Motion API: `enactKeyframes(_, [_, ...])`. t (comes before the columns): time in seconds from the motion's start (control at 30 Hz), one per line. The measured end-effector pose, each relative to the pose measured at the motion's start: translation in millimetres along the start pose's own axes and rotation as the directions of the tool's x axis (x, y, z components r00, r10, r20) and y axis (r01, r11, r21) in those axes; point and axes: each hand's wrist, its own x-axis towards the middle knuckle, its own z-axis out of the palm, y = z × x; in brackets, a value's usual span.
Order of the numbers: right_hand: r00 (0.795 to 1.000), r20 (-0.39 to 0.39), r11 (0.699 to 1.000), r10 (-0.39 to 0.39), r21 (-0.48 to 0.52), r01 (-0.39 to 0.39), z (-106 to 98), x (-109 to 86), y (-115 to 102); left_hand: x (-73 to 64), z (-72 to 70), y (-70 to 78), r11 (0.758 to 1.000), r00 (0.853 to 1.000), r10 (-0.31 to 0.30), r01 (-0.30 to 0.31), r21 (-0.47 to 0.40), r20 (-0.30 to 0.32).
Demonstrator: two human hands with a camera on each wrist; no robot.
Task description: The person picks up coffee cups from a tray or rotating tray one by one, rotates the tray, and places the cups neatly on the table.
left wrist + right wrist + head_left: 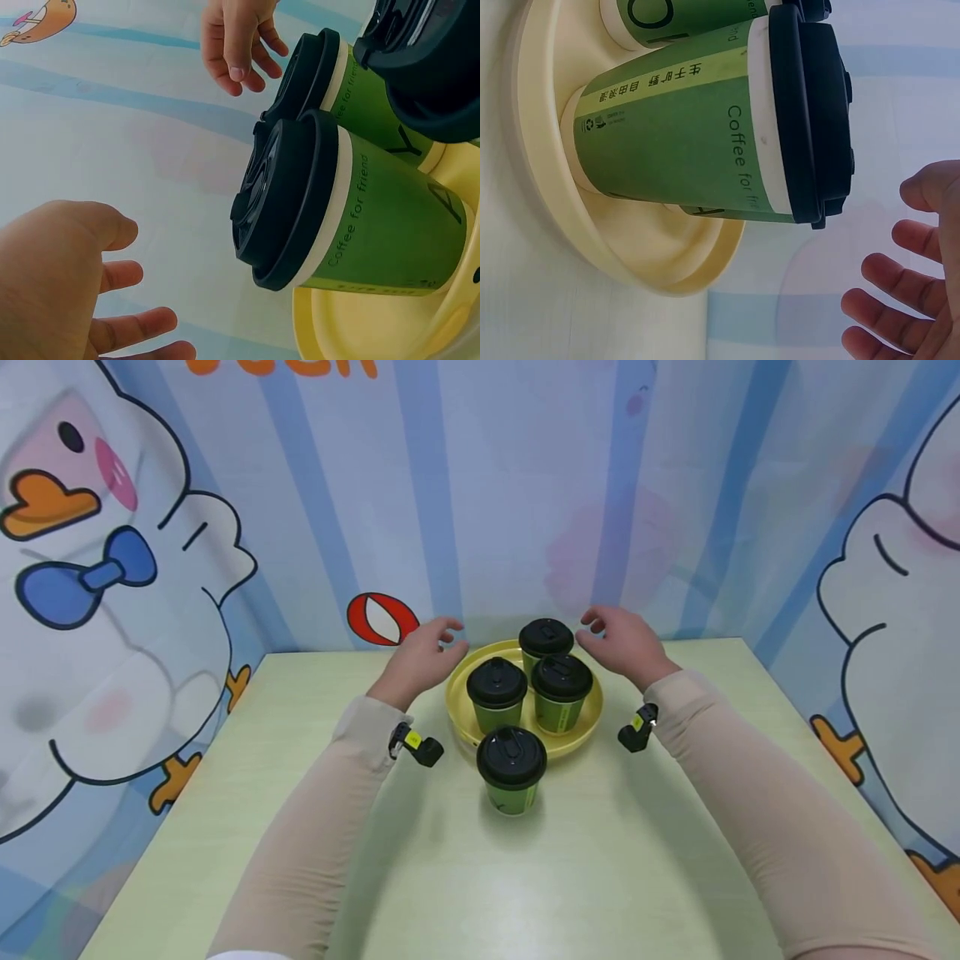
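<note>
Three green paper coffee cups with black lids stand on a round yellow tray (459, 720): a left cup (498, 693), a right cup (561, 693) and a back cup (545, 639). A fourth coffee cup (512, 772) stands on the table just in front of the tray. My left hand (422, 662) hovers by the tray's left side, fingers apart and nothing in them. Beyond the tray's right side my right hand (624, 643) is raised near the back cup, also holding nothing. In the right wrist view its fingers (892, 322) are loosely bent, apart from the cup lid (817, 120).
The pale table (600, 868) ends at a wall covering (510, 510) with blue stripes and cartoon ducks at both sides. Small black cameras are strapped to both wrists, the left camera (427, 750) and the right camera (636, 737) hanging near the tray.
</note>
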Motion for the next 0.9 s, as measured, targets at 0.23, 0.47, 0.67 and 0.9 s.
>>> enactKeyframes(0.23, [1.0,-0.022,1.0,0.002,-0.006,-0.002,-6.4,-4.9,4.4,7.1,7.1,11.3,0.999,0.999,0.035,-0.035,0.004,0.018])
enactKeyframes(0.47, [0.999,-0.033,1.0,0.025,0.001,-0.025,-8.0,-10.4,11.1,21.0,12.9,32.4,0.996,0.996,0.065,-0.068,0.049,0.067])
enactKeyframes(0.67, [0.999,-0.024,0.999,0.046,0.002,-0.046,-10.9,-18.4,17.1,34.8,22.6,51.2,0.989,0.99,0.082,-0.095,0.112,0.117])
enactKeyframes(0.9, [0.998,0.042,0.998,0.055,-0.043,-0.054,-11.9,-27.8,20.7,49.1,34.0,61.0,0.982,0.981,0.094,-0.12,0.146,0.169])
